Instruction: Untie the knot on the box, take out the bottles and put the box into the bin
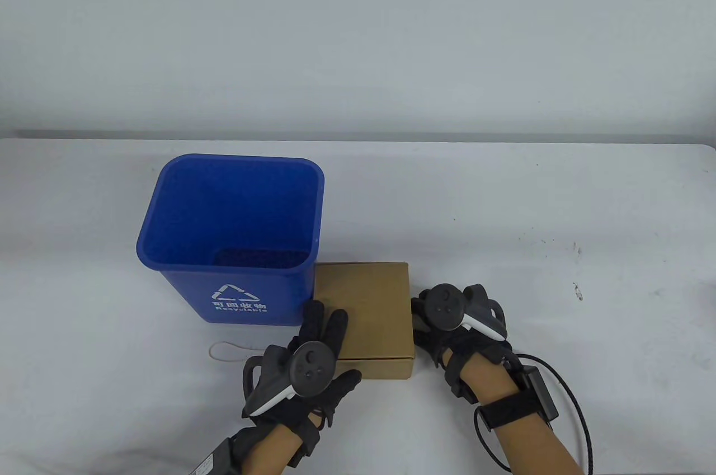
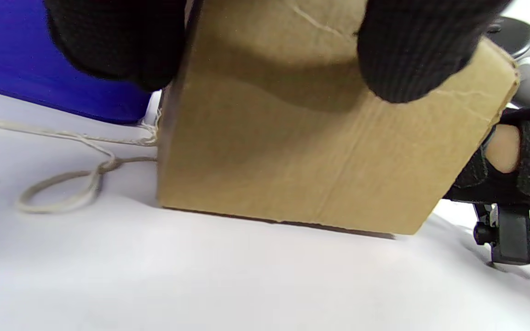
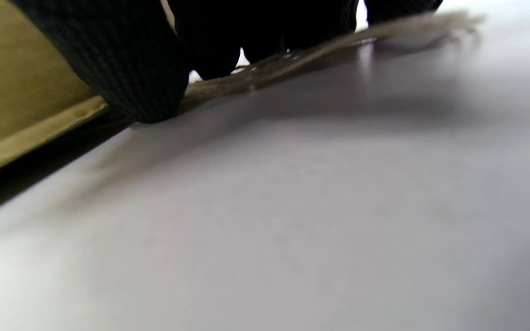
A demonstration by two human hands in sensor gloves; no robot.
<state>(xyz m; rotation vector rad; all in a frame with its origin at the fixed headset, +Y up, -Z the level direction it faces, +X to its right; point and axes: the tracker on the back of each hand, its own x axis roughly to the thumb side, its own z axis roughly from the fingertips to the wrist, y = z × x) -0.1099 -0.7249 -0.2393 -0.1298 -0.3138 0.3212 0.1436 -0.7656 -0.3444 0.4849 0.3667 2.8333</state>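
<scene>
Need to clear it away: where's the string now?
Table view: the string lies loose on the table, left of the box, in front of the bin, beside the left hand.

box contents: hidden, the box (image 1: 363, 307) is closed.
right hand fingers: in the table view hidden under the tracker; whether the right hand (image 1: 453, 324) grips the box is unclear.
string: the string (image 3: 320, 50) is blurred in the right wrist view.
forearms: cut off by the bottom edge.
</scene>
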